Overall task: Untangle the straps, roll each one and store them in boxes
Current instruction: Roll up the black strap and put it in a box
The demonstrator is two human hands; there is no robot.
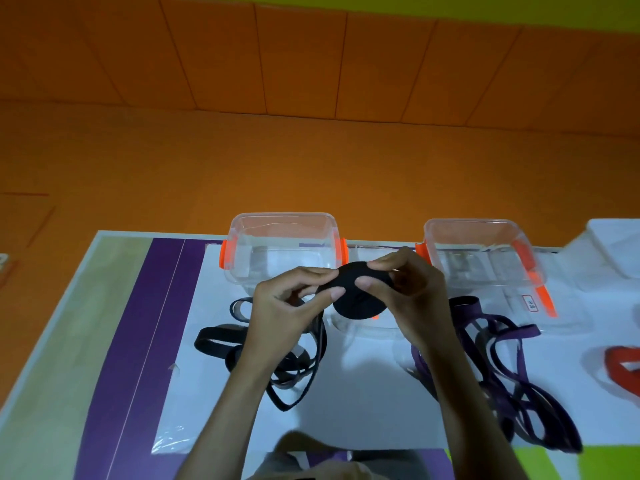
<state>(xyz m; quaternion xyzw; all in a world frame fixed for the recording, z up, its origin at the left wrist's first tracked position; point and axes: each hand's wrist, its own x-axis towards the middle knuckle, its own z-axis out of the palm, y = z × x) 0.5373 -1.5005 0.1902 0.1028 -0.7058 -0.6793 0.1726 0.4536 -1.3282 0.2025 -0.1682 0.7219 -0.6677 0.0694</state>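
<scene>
**Black strap rolled and held over the gap between two open boxes**

The tabletop (pixel 114 289) carries a glossy white sheet with a wide purple band, a smooth surface that lets webbing slide rather than snag. At its far edge stand two clear plastic boxes with orange clips, the left box (pixel 281 216) and the right box (pixel 481 223). Both are lidless, mouths up and within easy reach, I'd guess so a finished coil can be dropped in. Whether either holds anything I can't say through the glare.

Nearer the person lie two loose heaps, kept well apart by colour: the black straps (pixel 294 375) on the left, the purple straps (pixel 502 368) on the right. They are flat, limp woven bands, looped over themselves. A red strap (pixel 623 368) pokes in at the right edge.

Above the tabletop, between the boxes, is the black roll (pixel 356 306), a tight flat disc of matte fabric. The left hand (pixel 287 306) pinches its rim between thumb and forefinger. The right hand (pixel 412 296) grasps it with fingers curled over the top and thumb pressed on the face, probably to stop the coil springing open.
</scene>
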